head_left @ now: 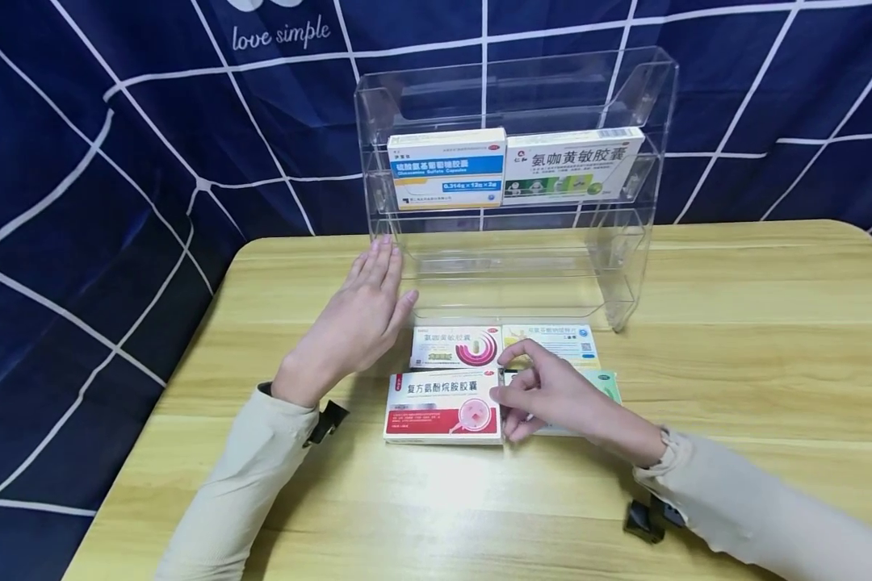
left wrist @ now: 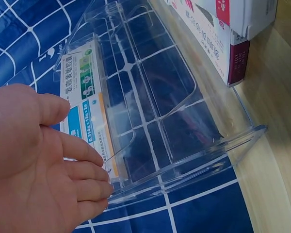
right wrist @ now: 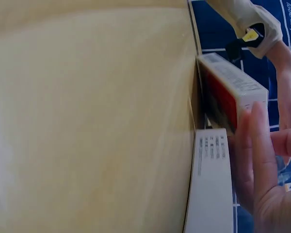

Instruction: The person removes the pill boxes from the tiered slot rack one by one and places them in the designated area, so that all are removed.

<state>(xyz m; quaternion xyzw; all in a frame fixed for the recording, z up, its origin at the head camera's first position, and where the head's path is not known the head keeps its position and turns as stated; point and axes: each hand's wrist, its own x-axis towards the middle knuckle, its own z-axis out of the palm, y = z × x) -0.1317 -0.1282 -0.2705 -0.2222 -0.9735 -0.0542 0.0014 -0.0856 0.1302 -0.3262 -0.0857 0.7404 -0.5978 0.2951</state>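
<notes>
My left hand [head_left: 366,315] lies with fingers straight at the left side of a clear plastic display rack [head_left: 509,311]; the left wrist view shows its palm and extended fingers beside the rack. My right hand [head_left: 552,395] has its fingers bent at the right end of a red-and-white medicine box [head_left: 443,407], thumb at the top edge. In the right wrist view, that box tilts with its near end raised off the table. A green-and-white box [head_left: 606,383] is partly hidden under my right hand. Behind lie a white box with a magenta swirl [head_left: 454,347] and a yellow-white box [head_left: 559,343].
On the rack's upper tier stand a blue-and-white capsule box [head_left: 446,169] and a green-and-white capsule box [head_left: 570,165], side by side. The wooden table [head_left: 756,363] runs back to a dark blue curtain [head_left: 763,97] with white lines.
</notes>
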